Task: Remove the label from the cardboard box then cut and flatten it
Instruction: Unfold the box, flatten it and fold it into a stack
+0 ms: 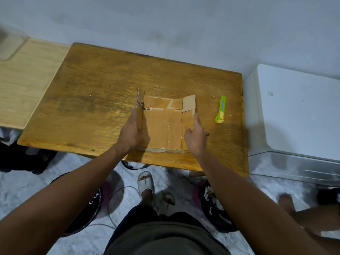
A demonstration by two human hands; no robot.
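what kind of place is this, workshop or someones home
Probably a home, not a workshop: a plain wooden table against a bare wall, a white appliance beside it, and slippers on the floor.

Wooden worktop [88, 100], worn orange-brown finish. On it: opened-out cardboard box [163, 129] near the front edge, left flap upright; green utility knife [221, 110] just right of it, apart.

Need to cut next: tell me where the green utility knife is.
The green plastic utility knife lies on the wooden table, right of the cardboard box.
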